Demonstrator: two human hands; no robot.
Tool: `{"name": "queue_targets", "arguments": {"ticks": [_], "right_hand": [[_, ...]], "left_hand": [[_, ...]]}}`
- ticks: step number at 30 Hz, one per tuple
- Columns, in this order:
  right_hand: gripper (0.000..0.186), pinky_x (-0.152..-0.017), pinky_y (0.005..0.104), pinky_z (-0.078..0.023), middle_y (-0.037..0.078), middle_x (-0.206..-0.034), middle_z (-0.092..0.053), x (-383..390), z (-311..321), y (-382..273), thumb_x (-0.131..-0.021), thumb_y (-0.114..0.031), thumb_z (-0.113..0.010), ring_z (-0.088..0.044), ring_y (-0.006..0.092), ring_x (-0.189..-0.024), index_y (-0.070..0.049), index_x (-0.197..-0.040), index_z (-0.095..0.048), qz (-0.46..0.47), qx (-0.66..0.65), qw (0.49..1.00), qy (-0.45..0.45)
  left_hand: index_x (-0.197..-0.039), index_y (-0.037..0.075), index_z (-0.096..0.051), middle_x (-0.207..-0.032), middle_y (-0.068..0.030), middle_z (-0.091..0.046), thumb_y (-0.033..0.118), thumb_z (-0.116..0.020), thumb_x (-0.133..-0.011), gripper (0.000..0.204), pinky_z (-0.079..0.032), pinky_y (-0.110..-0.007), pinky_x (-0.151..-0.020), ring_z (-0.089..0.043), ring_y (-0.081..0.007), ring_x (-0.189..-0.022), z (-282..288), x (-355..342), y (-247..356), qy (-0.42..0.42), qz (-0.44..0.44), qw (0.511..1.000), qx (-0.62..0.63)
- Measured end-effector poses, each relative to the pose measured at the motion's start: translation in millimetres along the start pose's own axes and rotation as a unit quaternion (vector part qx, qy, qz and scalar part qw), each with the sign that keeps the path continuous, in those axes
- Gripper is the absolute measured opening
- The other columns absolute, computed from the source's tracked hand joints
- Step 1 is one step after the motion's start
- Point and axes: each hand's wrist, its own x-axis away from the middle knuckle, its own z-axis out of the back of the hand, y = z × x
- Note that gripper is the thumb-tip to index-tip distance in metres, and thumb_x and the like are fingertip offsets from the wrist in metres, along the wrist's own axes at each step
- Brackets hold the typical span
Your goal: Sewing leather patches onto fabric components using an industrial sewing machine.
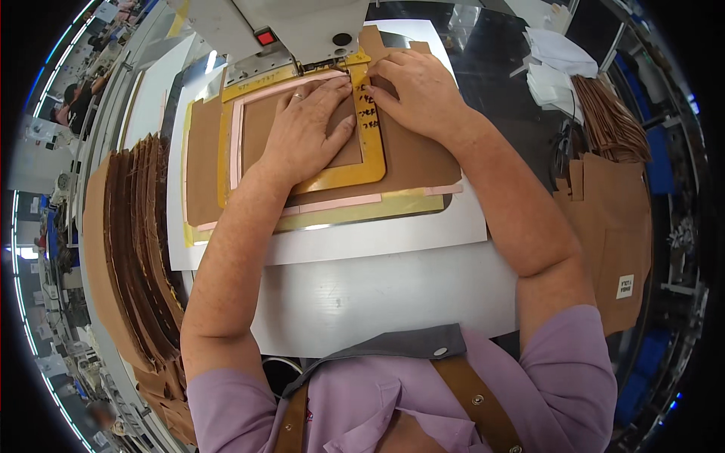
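Note:
My left hand [313, 124] lies on brown fabric [260, 121] inside a yellow frame [340, 180], its fingers stretched toward the needle area of a sewing machine [279, 34]. The fingertips sit close under the machine head. On the frame's right side rests my right hand [415, 87], with fingers bent and the thumb apart from them; nothing shows in its grasp. A pink strip [237, 143] runs along the frame's inner edge. Beneath the frame, a larger brown piece [204, 166] lies on a yellowish template [355, 217].
Stacked brown pieces [113, 249] stand at the left. Brown folded pieces [608, 113] and a brown panel with a white label [604, 249] are at the right, near white cloth [555, 60]. A white sheet [453, 226] lies under the template. Far left, another person [79, 102] is visible.

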Motion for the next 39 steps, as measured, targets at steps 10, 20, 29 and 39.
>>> {"name": "queue_targets", "arguments": {"ticks": [10, 20, 29, 39], "right_hand": [[0.058, -0.090, 0.0478, -0.049, 0.013, -0.106, -0.068, 3.1, 3.2, 42.7, -0.084, -0.060, -0.070, -0.063, 0.0287, -0.105, -0.007, -0.109, -0.073, -0.186, 0.177, 0.966, -0.031], [0.046, -0.083, 0.0393, -0.051, 0.011, -0.096, -0.066, -9.2, 1.9, 43.6, -0.089, -0.052, -0.069, -0.065, 0.0258, -0.094, -0.007, -0.099, -0.073, -0.254, 0.074, 0.958, -0.114], [0.036, -0.081, 0.0402, -0.050, 0.012, -0.094, -0.066, -4.1, -7.7, 54.3, -0.091, -0.041, -0.068, -0.065, 0.0282, -0.090, -0.006, -0.093, -0.071, -0.245, 0.044, 0.965, -0.084], [0.022, -0.086, 0.0438, -0.049, 0.007, -0.096, -0.067, 0.4, -1.2, 45.8, -0.086, -0.026, -0.073, -0.066, 0.0269, -0.097, -0.009, -0.098, -0.070, -0.178, 0.047, 0.982, 0.051]], "left_hand": [[-0.132, 0.014, -0.058, -0.138, -0.0034, -0.059, 0.035, -0.057, -0.093, 0.044, -0.019, -0.050, -0.118, -0.050, -0.0297, -0.131, 14.1, 7.5, 9.8, -0.004, 0.016, 1.000, 0.015], [-0.134, 0.013, -0.056, -0.144, -0.0025, -0.056, 0.027, -0.064, -0.089, 0.048, -0.015, -0.051, -0.121, -0.051, -0.0224, -0.133, 12.2, 7.5, 5.2, -0.014, 0.011, 0.999, 0.048], [-0.128, 0.011, -0.062, -0.138, -0.0061, -0.059, 0.032, -0.068, -0.086, 0.047, -0.014, -0.054, -0.121, -0.050, -0.0221, -0.133, 42.1, 17.4, 19.1, -0.067, 0.023, 0.997, 0.029], [-0.121, 0.006, -0.066, -0.136, -0.0060, -0.060, 0.021, -0.069, -0.087, 0.037, -0.026, -0.051, -0.118, -0.053, -0.0223, -0.129, 35.9, 46.1, 38.9, -0.050, -0.010, 0.995, 0.081]]}}
